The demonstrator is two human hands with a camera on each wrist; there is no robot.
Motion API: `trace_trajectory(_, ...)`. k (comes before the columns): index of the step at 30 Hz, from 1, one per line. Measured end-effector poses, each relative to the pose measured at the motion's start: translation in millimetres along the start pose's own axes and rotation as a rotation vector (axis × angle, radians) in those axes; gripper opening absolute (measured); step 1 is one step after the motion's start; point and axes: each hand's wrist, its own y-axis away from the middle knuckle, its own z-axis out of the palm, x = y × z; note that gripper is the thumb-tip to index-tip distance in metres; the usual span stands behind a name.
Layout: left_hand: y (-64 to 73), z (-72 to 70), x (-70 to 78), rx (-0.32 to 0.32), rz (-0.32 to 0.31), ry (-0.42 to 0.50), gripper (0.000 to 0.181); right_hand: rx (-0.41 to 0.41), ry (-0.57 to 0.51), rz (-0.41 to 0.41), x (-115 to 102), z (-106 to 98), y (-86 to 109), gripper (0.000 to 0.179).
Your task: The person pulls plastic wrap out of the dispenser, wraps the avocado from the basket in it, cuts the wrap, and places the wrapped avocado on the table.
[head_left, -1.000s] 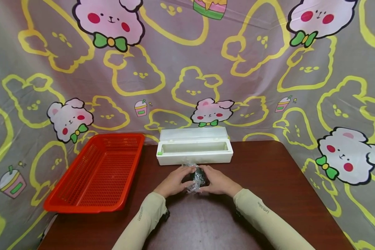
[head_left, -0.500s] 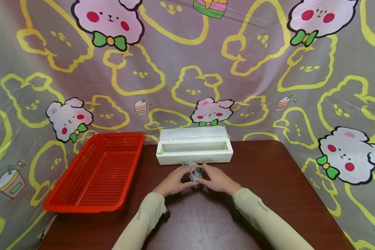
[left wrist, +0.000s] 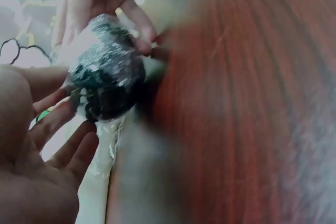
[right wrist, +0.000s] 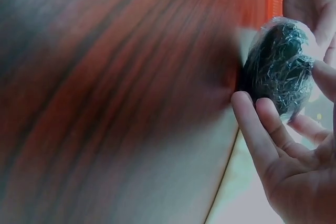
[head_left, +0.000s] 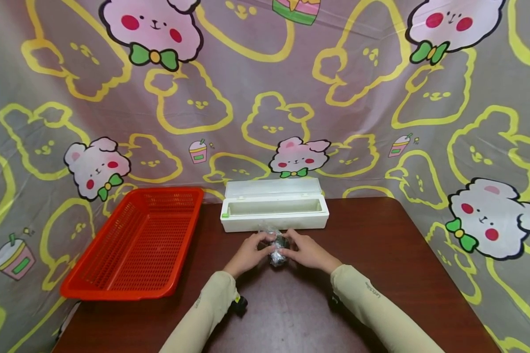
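Between both hands, just in front of the white box, is a dark green rounded thing [head_left: 277,257] wrapped in crinkled clear cling film. My left hand [head_left: 249,252] holds its left side with bent fingers and thumb. From the other side my right hand [head_left: 311,252] grips it, thumb on the near face. In the left wrist view, pale streaks show through the film on the wrapped thing [left wrist: 105,72], and a loose tail of film [left wrist: 109,145] hangs off it. The right wrist view shows the film [right wrist: 286,66] bunched in many folds; what exactly lies inside cannot be told.
A long white box [head_left: 276,224] with its lid [head_left: 274,188] raised and a small green tab at its left end stands at the table's back. To the left lies a red plastic basket [head_left: 176,289]. A patterned cloth [head_left: 357,117] hangs behind the brown table [head_left: 380,245].
Both hands have shifted their fingers around the wrapped thing, which has turned between them. The film lies closer round it now, and more of its near side shows. Box and basket stay put.
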Motion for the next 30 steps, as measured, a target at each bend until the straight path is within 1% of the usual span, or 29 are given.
trace_trajectory(3,-1.7,4.1,-0.3,0.047,-0.003,-0.011,0.021,-0.008,-0.033,0.010,-1,-2,-0.1,0.036)
trace_trajectory(5,-2.1,5.8,-0.4,0.068,-0.013,-0.002,0.022,-0.013,-0.047,0.015,-2,-3,-0.2,0.035)
trace_trajectory(8,-2.8,6.7,0.7,0.095,-0.006,-0.015,0.022,-0.019,-0.064,0.034,-4,-4,-1.1,0.034)
trace_trajectory(12,-4.3,7.7,2.4,0.130,0.016,-0.082,0.012,-0.025,-0.085,0.064,-4,-4,-2.2,0.034)
trace_trajectory(15,-3.6,9.3,4.1,0.194,0.034,-0.140,0.010,-0.025,-0.099,0.073,-2,-3,-2.6,0.035)
trace_trajectory(16,-3.1,9.9,4.7,0.225,0.051,-0.162,0.010,-0.025,-0.102,0.075,-1,-2,-2.9,0.036)
trace_trajectory(18,-2.3,11.0,6.2,0.294,0.125,-0.227,0.010,-0.023,-0.102,0.077,0,-2,-3.2,0.037)
trace_trajectory(21,-2.6,11.8,7.7,0.380,0.275,-0.340,0.009,-0.014,-0.101,0.071,0,-2,-3.4,0.039)
trace_trajectory(23,-2.6,11.3,8.2,0.404,0.380,-0.389,0.009,-0.007,-0.096,0.059,0,-2,-3.5,0.040)
trace_trajectory(24,-2.5,11.0,8.5,0.405,0.418,-0.414,0.009,-0.003,-0.094,0.053,0,-1,-3.6,0.040)
trace_trajectory(26,-1.7,9.6,9.1,0.379,0.471,-0.465,0.011,0.003,-0.090,0.045,1,-1,-4.0,0.040)
trace_trajectory(28,-0.3,7.5,10.1,0.331,0.497,-0.505,0.016,0.006,-0.088,0.045,1,-1,-4.0,0.039)
trace_trajectory(30,1.2,4.6,11.3,0.267,0.500,-0.527,0.020,0.002,-0.091,0.053,2,-1,-4.2,0.037)
